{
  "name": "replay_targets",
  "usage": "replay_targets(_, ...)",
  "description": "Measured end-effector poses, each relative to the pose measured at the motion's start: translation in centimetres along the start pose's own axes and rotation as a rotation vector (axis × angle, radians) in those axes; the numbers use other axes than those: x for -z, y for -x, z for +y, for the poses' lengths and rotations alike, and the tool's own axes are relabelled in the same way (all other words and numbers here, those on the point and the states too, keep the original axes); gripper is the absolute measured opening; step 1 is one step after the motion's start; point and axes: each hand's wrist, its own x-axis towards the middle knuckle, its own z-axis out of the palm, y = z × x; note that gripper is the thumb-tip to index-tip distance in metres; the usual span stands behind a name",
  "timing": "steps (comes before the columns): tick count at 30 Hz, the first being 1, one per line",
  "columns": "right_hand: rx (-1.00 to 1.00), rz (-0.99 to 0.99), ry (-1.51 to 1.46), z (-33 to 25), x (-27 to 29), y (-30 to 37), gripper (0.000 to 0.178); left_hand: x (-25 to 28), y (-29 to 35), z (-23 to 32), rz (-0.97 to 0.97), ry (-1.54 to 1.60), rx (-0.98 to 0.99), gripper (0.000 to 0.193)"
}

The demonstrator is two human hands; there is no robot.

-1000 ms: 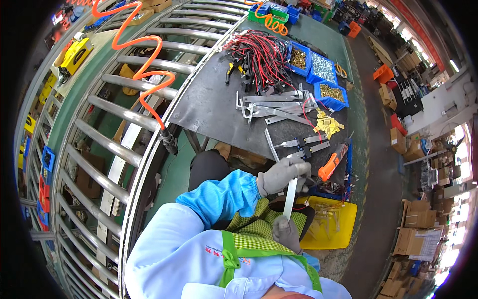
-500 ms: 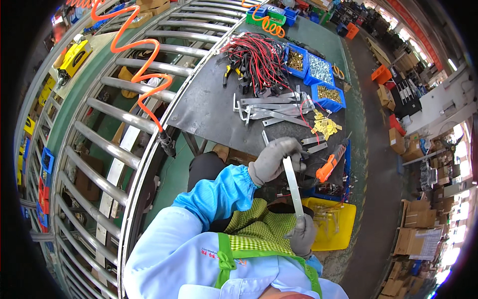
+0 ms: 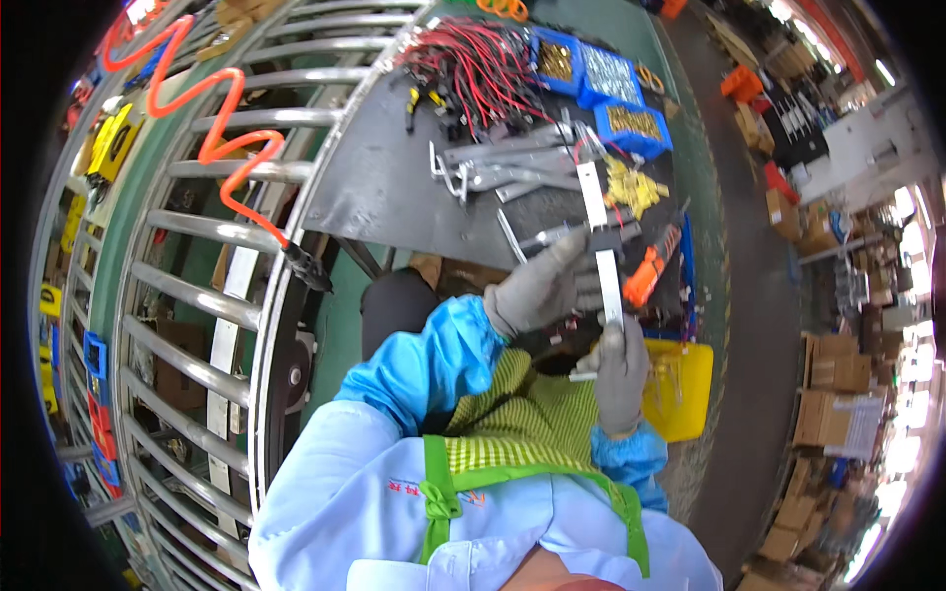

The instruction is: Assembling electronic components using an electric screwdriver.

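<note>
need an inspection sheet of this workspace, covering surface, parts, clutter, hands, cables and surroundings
Surface: flat dark worktop, partly covered
Job's things: flat silver metal bar, upper end appears to meet a small black block
Clutter: loose silver metal brackets, flat yellow pieces, blue plastic bins of small parts, orange handheld tool
Hands: gray-gloved right hand grips the bar's lower end; gray-gloved left hand beside the bar, contact unclear
Cables: piled red and black wires; zigzag orange hose over the metal roller conveyor
Surroundings: yellow plastic tray and brown cardboard boxes at right
</note>
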Motion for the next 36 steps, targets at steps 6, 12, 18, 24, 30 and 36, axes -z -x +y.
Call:
replay_targets(6, 0.145, 0.004, -0.033, 1.5, -0.3, 0.3, 0.031, 0.6, -1.1, -1.0, 0.157, -0.185, -0.022, 0.062)
replay_targets(12, 0.002, -0.006, -0.265, 0.5, -0.2, 1.6, 0.031, 0.6, -0.2, -2.3, -0.017, -0.382, 0.072, 0.058)
replay_targets(18, 0.343, 0.149, 0.152, 2.6, 1.1, 2.9, 0.031, -1.7, 0.0, -2.9, -0.229, -0.411, 0.098, 0.054)
replay_targets(24, 0.848, 0.303, 0.147, 4.1, 4.6, 4.7, 0.047, -6.5, 2.0, 0.9, -0.371, -0.448, 0.264, 0.059)
replay_targets(30, 0.657, 0.567, -0.340, 0.1, 13.4, 2.8, 0.031, -2.4, 2.3, 4.4, -0.155, -0.158, 0.227, 0.053)
replay_targets(36, 0.554, 0.230, 0.462, -1.5, 9.6, -11.3, 0.023, 1.1, 1.7, 4.4, 0.027, -0.179, 0.269, 0.036)
